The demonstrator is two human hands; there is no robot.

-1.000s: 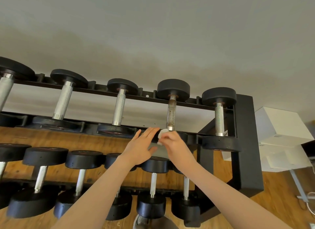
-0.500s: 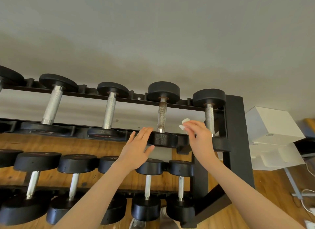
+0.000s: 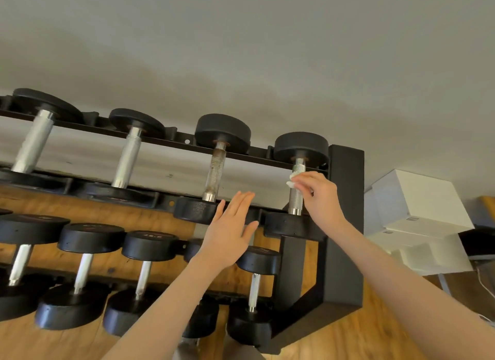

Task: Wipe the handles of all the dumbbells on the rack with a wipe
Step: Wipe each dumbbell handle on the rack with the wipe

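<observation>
A small white wipe is pinched in the curled fingers of the right hand and pressed against the handle of the rightmost dumbbell on the upper tier of the black rack, right of centre in the frame. The left hand is held flat with straight fingers at centre frame, in front of the rail just right of the near head of the neighbouring dumbbell, whose handle looks speckled and dull; whether the rail is touched cannot be told. More dumbbells are seen on the lower tier at lower left. White boxes are stacked at the right edge, above a wooden floor.
</observation>
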